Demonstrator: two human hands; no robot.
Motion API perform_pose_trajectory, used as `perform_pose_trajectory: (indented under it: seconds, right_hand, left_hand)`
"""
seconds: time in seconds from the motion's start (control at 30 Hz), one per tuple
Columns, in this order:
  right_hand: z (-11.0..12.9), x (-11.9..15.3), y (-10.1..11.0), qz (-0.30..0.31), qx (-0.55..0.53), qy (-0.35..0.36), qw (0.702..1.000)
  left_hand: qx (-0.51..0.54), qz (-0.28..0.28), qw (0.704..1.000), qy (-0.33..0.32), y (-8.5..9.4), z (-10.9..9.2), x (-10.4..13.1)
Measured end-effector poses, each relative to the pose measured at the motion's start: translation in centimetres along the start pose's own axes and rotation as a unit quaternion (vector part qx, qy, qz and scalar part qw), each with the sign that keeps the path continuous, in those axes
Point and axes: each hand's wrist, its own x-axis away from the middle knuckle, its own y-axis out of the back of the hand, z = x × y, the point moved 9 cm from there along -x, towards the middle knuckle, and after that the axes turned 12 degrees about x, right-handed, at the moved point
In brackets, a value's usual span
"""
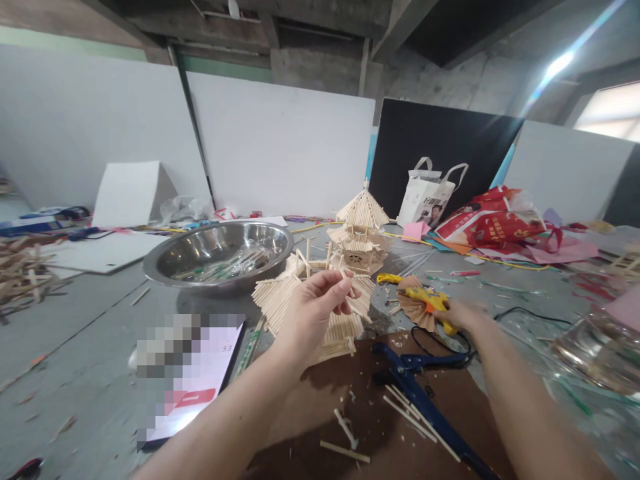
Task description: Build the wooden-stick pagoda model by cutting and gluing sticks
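My left hand [325, 297] is in front of a wooden stick model [280, 303] with a broad slatted roof. Its thumb and fingertips are pinched together; whatever is between them is too small to make out. My right hand [463, 317], smeared by motion, is closed on the rear end of a yellow hot glue gun [425, 297] with an orange trigger. The gun lies over a pleated brown fan-like piece [413, 313]. Behind the left hand stands a finished-looking pagoda tower [363, 230] of sticks, with a pointed roof.
Blue-handled cutters [425, 400] and loose sticks [410, 417] lie on a brown board [300, 427]. A steel basin [165, 267] holds glue sticks or similar slim pieces. A lit phone [200, 373] is at left. Bags [427, 193] and a clear container [595, 347] stand at right.
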Motion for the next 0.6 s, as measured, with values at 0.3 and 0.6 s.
perform_pose_trajectory:
  seconds: [0.3,0.6]
  right_hand:
    - [1.7,1.3,1.1,0.018,-0.279,0.049,0.959]
    - [6.2,6.3,7.5,0.034,-0.616,0.161,0.77]
  left_hand:
    - [-0.014,-0.005,1.0,0.023,0.4,1.2,-0.2]
    - [-0.113,0.016,0.993,0.013,0.0,0.9,0.0]
